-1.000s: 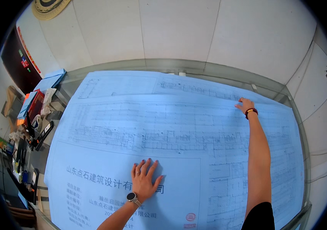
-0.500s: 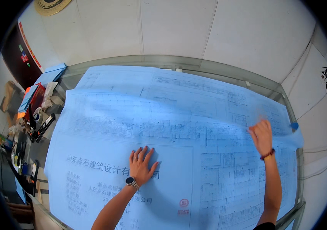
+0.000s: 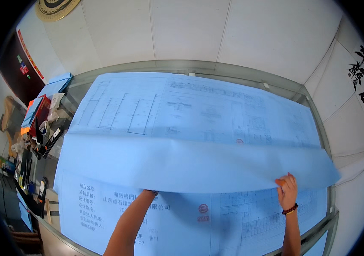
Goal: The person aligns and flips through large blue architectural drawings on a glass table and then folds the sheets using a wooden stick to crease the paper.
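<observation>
A large blue drawing sheet (image 3: pixel 190 166) is folded back toward me, its blank underside facing up in a wide band. My right hand (image 3: pixel 287 190) grips the near edge of this fold at the right, thumb and fingers closed on the paper. At the middle, the same fold covers my left hand; only the left forearm (image 3: pixel 127 222) and a bit of wristwatch show, so its fingers are hidden. Under the fold lies the near part of the drawing, with printed lines and a red stamp (image 3: pixel 203 208). Beyond it, another drawing sheet (image 3: pixel 207 113) with plans lies flat.
The sheets rest on a glass-topped table (image 3: pixel 156 66) against a pale wall. To the left stand folders (image 3: pixel 41 113), a black stapler-like tool (image 3: pixel 54 141) and other desk items. A straw hat (image 3: pixel 56 8) hangs at the upper left.
My right hand has drawn the sheet's far edge toward me, folding it over my left hand. More of the sheet beneath shows at the back.
</observation>
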